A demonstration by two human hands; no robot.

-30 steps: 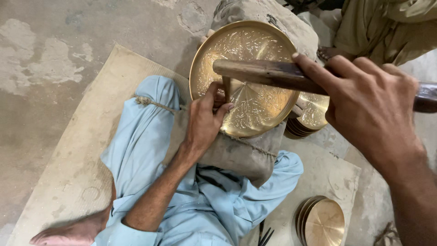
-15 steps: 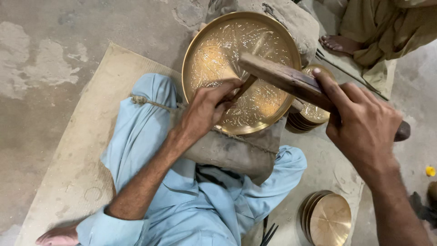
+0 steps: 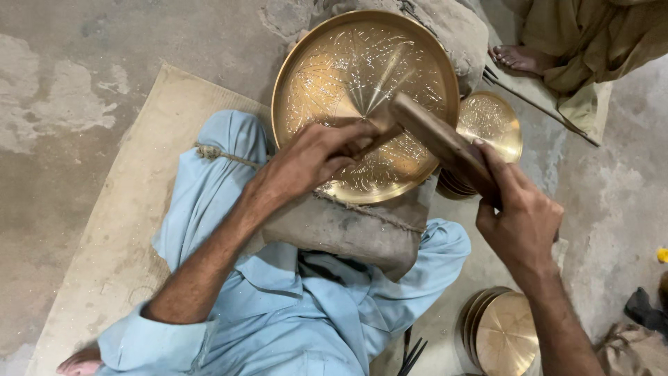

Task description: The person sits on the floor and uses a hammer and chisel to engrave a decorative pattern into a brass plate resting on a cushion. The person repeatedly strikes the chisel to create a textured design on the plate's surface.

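- The left hand, centre of the frame, has its fingers curled tight around a thin chisel whose tip rests on the brass tray.
- The right hand, at centre right, is clenched around a wooden mallet, the mallet head touching the chisel's top.
- The left forearm slants up from the lower left; the right forearm rises from the lower right edge.
- The tray lies tilted on a grey padded bag across the lap, upper centre.
- A mat covers the concrete floor; stacked brass plates sit at lower right, more plates just right of the tray.
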